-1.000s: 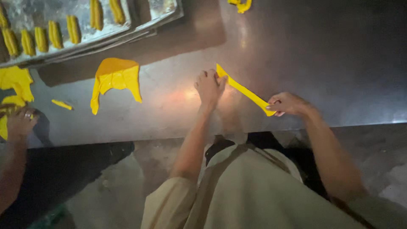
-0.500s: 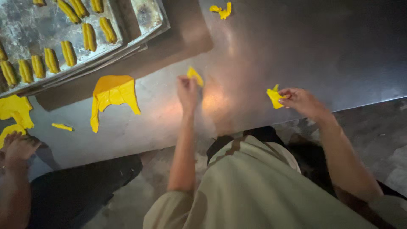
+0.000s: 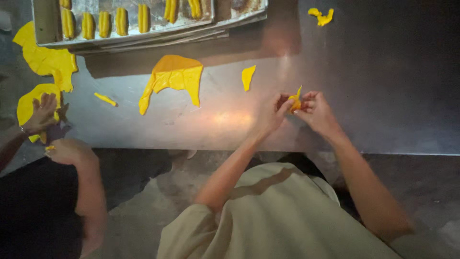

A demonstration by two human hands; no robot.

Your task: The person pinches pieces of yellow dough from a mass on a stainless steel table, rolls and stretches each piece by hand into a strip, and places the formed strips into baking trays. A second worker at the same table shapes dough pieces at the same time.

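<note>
- Pinching a small yellow dough piece [image 3: 294, 102] between them, the left hand [image 3: 273, 112] and right hand [image 3: 316, 111] meet just above the near part of the steel counter [image 3: 383, 96]; each grip is clamped on the dough
- The dough piece is bunched, with one thin tip pointing up and away from the person, so its long axis runs roughly near to far
- Loose on the counter: one large folded dough sheet [image 3: 173, 76], one small leaf-shaped scrap [image 3: 247, 76] near the hands, one thin strip [image 3: 105, 99], one crumpled scrap [image 3: 321, 16] at the far right
- One metal tray [image 3: 225, 18] at the far edge holds seven rolled dough sticks [image 3: 121, 21] that can be counted, all lying near to far
- A co-worker's two hands [image 3: 42, 114] work a round sheet [image 3: 28, 100] at the left
</note>
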